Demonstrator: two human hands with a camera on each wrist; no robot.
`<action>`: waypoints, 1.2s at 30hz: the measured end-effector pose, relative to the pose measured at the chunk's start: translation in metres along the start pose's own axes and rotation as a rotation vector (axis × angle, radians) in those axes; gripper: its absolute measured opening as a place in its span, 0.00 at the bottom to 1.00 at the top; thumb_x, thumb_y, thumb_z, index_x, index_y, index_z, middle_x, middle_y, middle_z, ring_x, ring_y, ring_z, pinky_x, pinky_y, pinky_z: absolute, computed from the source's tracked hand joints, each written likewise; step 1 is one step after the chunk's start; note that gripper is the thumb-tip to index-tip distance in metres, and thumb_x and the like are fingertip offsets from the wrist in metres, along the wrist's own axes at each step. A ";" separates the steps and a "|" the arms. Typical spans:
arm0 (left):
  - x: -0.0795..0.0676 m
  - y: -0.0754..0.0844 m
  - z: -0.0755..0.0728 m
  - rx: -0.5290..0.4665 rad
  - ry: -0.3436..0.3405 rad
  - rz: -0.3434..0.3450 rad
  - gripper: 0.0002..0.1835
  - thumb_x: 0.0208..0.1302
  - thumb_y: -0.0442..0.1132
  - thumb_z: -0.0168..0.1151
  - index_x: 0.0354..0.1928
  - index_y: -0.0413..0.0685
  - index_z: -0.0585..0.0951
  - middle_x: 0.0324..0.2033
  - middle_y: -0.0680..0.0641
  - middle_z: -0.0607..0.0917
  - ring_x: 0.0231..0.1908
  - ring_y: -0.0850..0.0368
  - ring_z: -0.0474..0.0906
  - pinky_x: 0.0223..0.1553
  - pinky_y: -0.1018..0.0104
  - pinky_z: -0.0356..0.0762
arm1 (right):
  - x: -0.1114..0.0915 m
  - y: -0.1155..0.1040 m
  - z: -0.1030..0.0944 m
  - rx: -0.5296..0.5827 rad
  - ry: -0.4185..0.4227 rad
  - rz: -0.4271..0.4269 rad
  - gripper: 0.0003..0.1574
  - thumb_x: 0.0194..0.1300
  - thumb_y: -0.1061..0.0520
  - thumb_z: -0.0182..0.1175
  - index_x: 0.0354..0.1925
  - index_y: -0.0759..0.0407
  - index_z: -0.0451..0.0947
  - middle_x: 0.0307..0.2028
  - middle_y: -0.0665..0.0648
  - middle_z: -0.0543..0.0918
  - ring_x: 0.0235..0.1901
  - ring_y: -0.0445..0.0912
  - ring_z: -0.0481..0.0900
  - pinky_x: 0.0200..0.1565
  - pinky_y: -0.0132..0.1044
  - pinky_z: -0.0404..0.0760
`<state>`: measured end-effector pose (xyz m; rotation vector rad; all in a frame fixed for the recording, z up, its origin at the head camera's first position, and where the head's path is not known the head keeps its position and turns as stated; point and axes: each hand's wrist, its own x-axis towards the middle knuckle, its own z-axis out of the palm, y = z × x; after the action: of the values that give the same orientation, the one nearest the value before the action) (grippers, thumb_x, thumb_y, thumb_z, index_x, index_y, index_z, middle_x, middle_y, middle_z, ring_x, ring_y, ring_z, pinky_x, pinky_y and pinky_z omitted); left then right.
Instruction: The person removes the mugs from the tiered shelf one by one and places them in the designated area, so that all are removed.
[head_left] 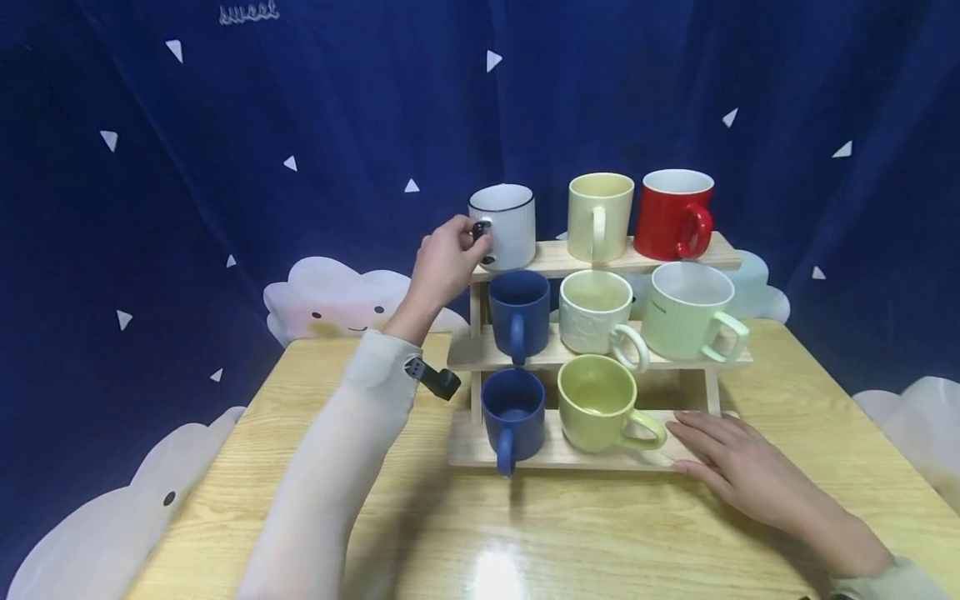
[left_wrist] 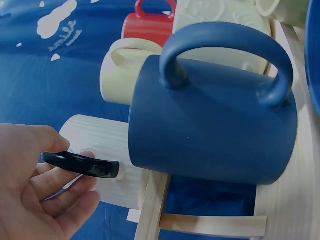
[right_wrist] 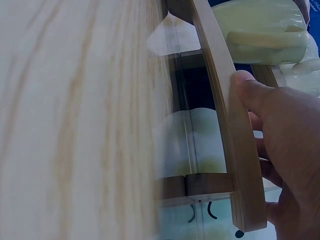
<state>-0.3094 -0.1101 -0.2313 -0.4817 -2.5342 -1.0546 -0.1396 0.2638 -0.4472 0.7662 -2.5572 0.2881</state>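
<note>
My left hand (head_left: 450, 258) pinches the black handle (left_wrist: 80, 164) of a white ribbed mug (head_left: 513, 229). This black-rimmed mug is at the left end of the top tier of a wooden three-tier rack (head_left: 465, 450). In the left wrist view, the thumb is above the handle and the fingers below it. My right hand (head_left: 750, 467) rests on the right end of the bottom tier, fingers laid over the board. The right wrist view shows its thumb (right_wrist: 252, 92) against the board's edge; the other fingertips are hidden.
Beside the white mug stand a cream mug (head_left: 600, 217) and a red mug (head_left: 667, 217). The middle tier holds a blue mug (head_left: 520, 308), an embossed cream mug (head_left: 592, 321) and a pale green mug (head_left: 686, 317). Below are another blue mug (head_left: 513, 417) and a yellow-green mug (head_left: 596, 408).
</note>
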 end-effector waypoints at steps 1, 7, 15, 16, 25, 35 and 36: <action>0.001 -0.001 -0.001 -0.012 -0.005 -0.004 0.14 0.69 0.46 0.60 0.49 0.45 0.79 0.38 0.48 0.87 0.36 0.55 0.80 0.38 0.59 0.76 | 0.001 0.000 0.000 0.002 0.004 -0.004 0.34 0.61 0.45 0.68 0.62 0.55 0.76 0.59 0.57 0.77 0.58 0.58 0.72 0.71 0.32 0.40; 0.003 -0.005 -0.003 -0.097 -0.043 -0.020 0.14 0.69 0.46 0.61 0.50 0.45 0.79 0.39 0.47 0.87 0.39 0.55 0.79 0.40 0.60 0.75 | 0.003 0.000 -0.001 0.005 0.008 -0.007 0.33 0.61 0.46 0.67 0.62 0.56 0.76 0.59 0.57 0.77 0.58 0.57 0.72 0.71 0.32 0.40; 0.001 -0.008 -0.008 -0.358 -0.087 -0.081 0.12 0.70 0.43 0.60 0.49 0.42 0.78 0.37 0.43 0.85 0.43 0.54 0.80 0.48 0.61 0.80 | 0.004 0.002 0.000 0.001 0.011 0.003 0.34 0.60 0.46 0.68 0.62 0.54 0.76 0.59 0.56 0.77 0.58 0.57 0.73 0.71 0.33 0.43; 0.001 -0.008 -0.008 -0.382 -0.088 -0.082 0.12 0.71 0.42 0.59 0.49 0.42 0.78 0.37 0.42 0.85 0.44 0.53 0.80 0.49 0.60 0.80 | 0.005 0.002 0.000 0.001 0.012 0.003 0.33 0.60 0.46 0.68 0.62 0.55 0.76 0.59 0.56 0.77 0.58 0.57 0.72 0.71 0.31 0.41; 0.003 -0.010 -0.007 -0.579 -0.130 -0.138 0.14 0.74 0.45 0.55 0.48 0.40 0.76 0.37 0.42 0.80 0.47 0.51 0.78 0.49 0.53 0.81 | 0.004 0.001 -0.001 0.020 0.003 0.002 0.33 0.61 0.47 0.68 0.62 0.56 0.76 0.59 0.58 0.77 0.58 0.58 0.72 0.71 0.31 0.40; 0.002 -0.008 -0.005 -0.604 -0.123 -0.190 0.15 0.75 0.46 0.51 0.47 0.39 0.75 0.37 0.42 0.78 0.47 0.51 0.76 0.49 0.58 0.81 | 0.001 -0.001 0.000 0.022 0.010 0.006 0.33 0.60 0.47 0.69 0.61 0.57 0.76 0.59 0.58 0.77 0.58 0.59 0.72 0.70 0.28 0.39; 0.002 -0.009 -0.005 -0.607 -0.116 -0.189 0.15 0.75 0.46 0.52 0.47 0.39 0.75 0.38 0.42 0.78 0.47 0.51 0.76 0.48 0.59 0.81 | 0.001 -0.001 0.000 0.023 0.011 0.006 0.34 0.60 0.47 0.69 0.61 0.57 0.76 0.59 0.58 0.77 0.58 0.59 0.72 0.70 0.28 0.38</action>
<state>-0.3140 -0.1194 -0.2321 -0.4687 -2.3528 -1.9318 -0.1397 0.2624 -0.4468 0.7637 -2.5503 0.3229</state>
